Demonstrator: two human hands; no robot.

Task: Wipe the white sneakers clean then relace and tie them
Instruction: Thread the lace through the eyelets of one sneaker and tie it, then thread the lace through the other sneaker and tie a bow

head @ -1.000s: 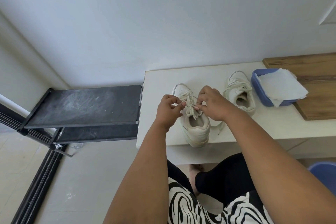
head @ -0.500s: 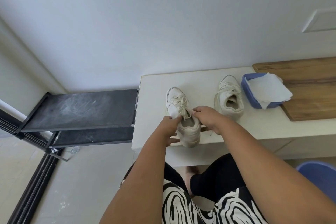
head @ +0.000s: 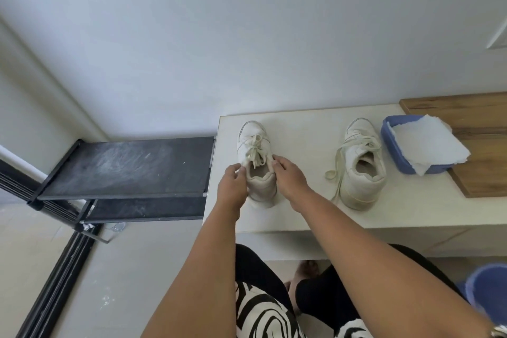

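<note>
Two white sneakers stand on a white bench [head: 301, 217], toes toward the wall. The left sneaker [head: 253, 145] is laced, with a bow tied over its tongue. My left hand [head: 231, 186] grips its collar on the left side and my right hand [head: 289, 180] grips the collar on the right, both at the heel end. The right sneaker [head: 360, 170] sits apart to the right; its laces [head: 336, 170] hang loose and trail onto the bench.
A blue tub [head: 397, 156] with a white cloth [head: 428, 145] draped over it stands right of the sneakers, against a wooden board [head: 480, 173]. A black shoe rack [head: 123, 167] adjoins the bench on the left. A blue bucket [head: 488, 291] sits on the floor lower right.
My hands let go of the bow and dropped to the sneaker's collar. The sneaker has shifted left along the bench, away from the other one.
</note>
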